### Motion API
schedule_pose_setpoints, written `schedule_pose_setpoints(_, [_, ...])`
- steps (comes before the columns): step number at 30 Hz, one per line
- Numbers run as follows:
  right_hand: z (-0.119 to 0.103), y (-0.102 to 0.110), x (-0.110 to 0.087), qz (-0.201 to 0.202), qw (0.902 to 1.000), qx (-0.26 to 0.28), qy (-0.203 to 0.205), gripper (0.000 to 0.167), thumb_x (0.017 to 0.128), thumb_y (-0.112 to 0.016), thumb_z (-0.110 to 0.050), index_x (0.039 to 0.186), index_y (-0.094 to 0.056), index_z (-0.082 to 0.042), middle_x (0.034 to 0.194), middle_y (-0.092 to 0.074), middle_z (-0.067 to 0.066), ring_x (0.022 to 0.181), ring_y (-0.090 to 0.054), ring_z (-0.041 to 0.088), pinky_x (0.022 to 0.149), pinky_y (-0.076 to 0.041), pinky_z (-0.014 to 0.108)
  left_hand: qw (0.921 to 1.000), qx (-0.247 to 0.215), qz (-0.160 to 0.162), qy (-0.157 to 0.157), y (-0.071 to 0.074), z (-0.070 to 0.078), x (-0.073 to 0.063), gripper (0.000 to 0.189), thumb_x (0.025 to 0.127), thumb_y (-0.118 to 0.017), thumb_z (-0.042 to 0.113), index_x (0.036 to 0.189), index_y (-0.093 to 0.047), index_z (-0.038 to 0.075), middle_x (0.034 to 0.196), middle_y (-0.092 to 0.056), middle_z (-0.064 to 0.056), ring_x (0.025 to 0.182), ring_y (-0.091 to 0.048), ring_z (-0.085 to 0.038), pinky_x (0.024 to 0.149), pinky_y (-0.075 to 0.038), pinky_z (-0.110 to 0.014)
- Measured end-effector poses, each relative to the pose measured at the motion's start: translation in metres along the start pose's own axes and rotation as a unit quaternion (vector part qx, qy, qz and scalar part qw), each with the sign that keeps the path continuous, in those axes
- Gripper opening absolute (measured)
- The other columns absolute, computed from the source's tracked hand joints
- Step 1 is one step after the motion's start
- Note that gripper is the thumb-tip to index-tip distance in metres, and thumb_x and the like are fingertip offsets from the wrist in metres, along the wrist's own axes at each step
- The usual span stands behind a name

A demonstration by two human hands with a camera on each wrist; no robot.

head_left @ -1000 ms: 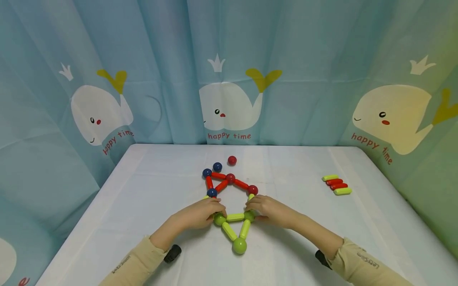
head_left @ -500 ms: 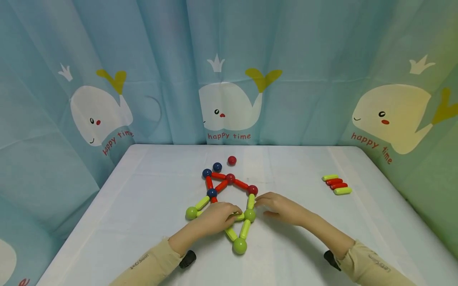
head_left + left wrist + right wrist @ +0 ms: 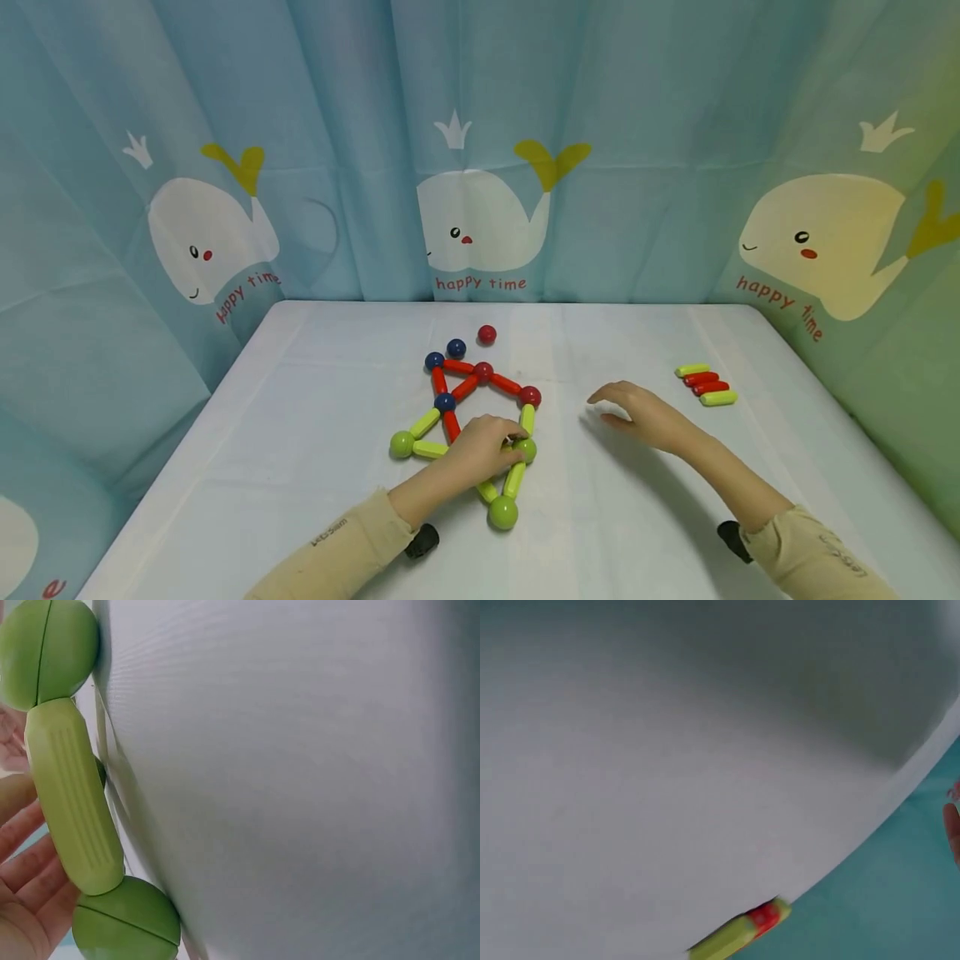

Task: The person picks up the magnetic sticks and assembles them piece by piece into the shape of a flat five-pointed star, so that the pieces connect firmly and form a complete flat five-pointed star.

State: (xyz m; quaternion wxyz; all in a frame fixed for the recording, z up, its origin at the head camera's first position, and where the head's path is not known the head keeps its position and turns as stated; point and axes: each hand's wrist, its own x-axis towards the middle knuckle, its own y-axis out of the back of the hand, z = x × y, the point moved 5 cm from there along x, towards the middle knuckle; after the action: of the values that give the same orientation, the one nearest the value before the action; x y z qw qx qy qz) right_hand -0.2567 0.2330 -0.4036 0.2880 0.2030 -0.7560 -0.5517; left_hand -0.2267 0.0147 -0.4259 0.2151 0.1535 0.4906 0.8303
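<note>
Hands: left hand [image 3: 487, 450] over the frame, thumb and forefinger curved beside the right-hand green ball [image 3: 528, 451]; whether they pinch it, I cannot tell. Right hand [image 3: 648, 419] above the table, to the right of the frame, fingers loosely bent and holding nothing.
Ball-and-rod frame [image 3: 452, 423]: on the white-covered table [image 3: 300, 500], partly under the left hand; longest run from the far-left blue ball [image 3: 435, 361] to the near green ball [image 3: 503, 512].
Green end: two rods meet at the near green ball, making a point toward the person.
Red end: three red rods close a triangle between two blue balls and a red ball [image 3: 483, 372]; another red rod slants right to a second red ball [image 3: 530, 396].
Left wrist view: long grooves on a green rod [image 3: 75, 796] and seams round the balls at its ends, details too small from the head; fingers [image 3: 34, 862] spread behind the rod.
Right wrist view: blurred green and red rod ends [image 3: 739, 934] at the bottom, a fingertip at the right edge.
Loose balls: blue [image 3: 456, 348] and red [image 3: 487, 334], beyond the frame.
Loose rods: green [image 3: 692, 370], red, red, green, side by side at the right, long axes roughly crosswise.
Backdrop: blue whale-print curtain [image 3: 360, 167].
</note>
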Motion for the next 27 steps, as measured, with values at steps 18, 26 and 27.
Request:
schedule_pose_setpoints(18, [0.082, 0.043, -0.058, 0.108, 0.9904, -0.067, -0.053, 0.022, 0.068, -0.072, 0.012, 0.087, -0.065, 0.004, 0.088, -0.068, 0.02, 0.075, -0.062, 0.033, 0.064, -0.051, 0.042, 0.9997, 0.018, -0.01, 0.012, 0.003, 0.008, 0.004, 0.025, 0.084, -0.07, 0.021, 0.106, -0.071, 0.01, 0.1, -0.071, 0.0, 0.091, -0.062, -0.013, 0.08, -0.049, -0.022])
schedule_pose_setpoints(26, [0.103, 0.044, -0.084, 0.105, 0.9869, -0.088, -0.085, 0.023, 0.067, -0.073, 0.011, 0.087, -0.064, 0.005, 0.081, -0.065, 0.016, 0.074, -0.061, 0.036, 0.066, -0.049, 0.049, 0.9995, 0.019, -0.019, 0.015, 0.003, 0.008, 0.005, 0.026, 0.084, -0.07, 0.021, 0.107, -0.071, 0.01, 0.1, -0.07, -0.001, 0.09, -0.062, -0.013, 0.079, -0.049, -0.021])
schedule_pose_setpoints(27, [0.105, 0.044, -0.087, 0.105, 0.9865, -0.091, -0.086, 0.024, 0.067, -0.073, 0.011, 0.088, -0.064, 0.005, 0.081, -0.063, 0.017, 0.074, -0.061, 0.037, 0.066, -0.049, 0.05, 0.9995, 0.02, -0.02, 0.014, 0.003, 0.009, 0.005, 0.026, 0.084, -0.07, 0.021, 0.107, -0.071, 0.01, 0.101, -0.07, 0.0, 0.091, -0.061, -0.013, 0.079, -0.049, -0.021])
